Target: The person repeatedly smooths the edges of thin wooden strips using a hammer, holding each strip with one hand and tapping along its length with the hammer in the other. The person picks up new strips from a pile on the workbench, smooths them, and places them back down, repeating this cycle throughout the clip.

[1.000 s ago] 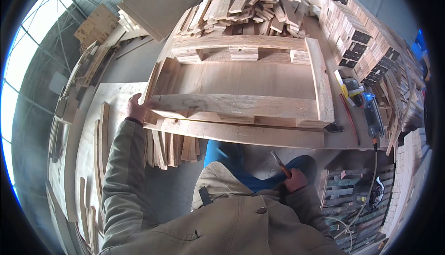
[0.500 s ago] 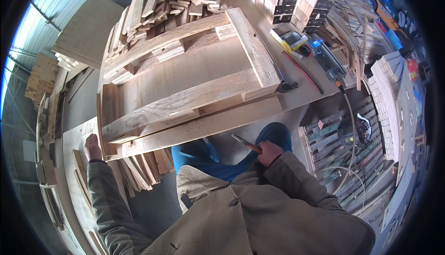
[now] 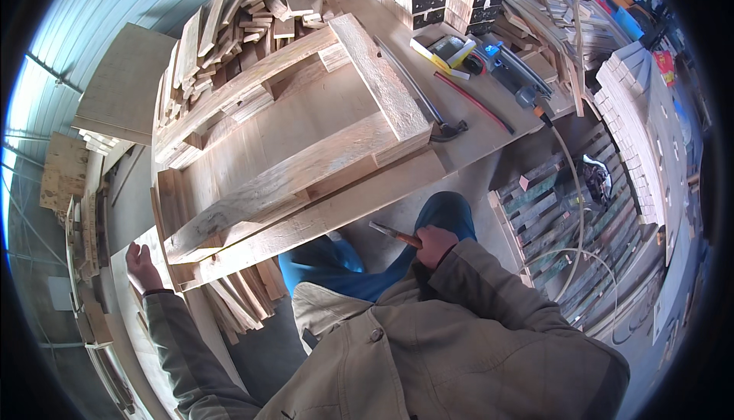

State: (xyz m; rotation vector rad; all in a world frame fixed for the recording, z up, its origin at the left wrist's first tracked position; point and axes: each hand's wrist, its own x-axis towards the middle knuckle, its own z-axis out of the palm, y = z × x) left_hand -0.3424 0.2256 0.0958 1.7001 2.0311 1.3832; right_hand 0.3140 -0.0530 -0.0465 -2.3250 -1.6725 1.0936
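Frame [image 3: 283, 183] is lying on the bench [image 3: 470, 145], a top crossboard [image 3: 382, 76] spanning only its right end, right grip [image 3: 436, 246] clenching a hammer [image 3: 396, 234], left grip [image 3: 143, 269] hanging loosely spread, empty.

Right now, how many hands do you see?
2: the left hand, open, beside the frame at its near left corner; the right hand, in front of the bench, closed around a brown-handled tool. No others show.
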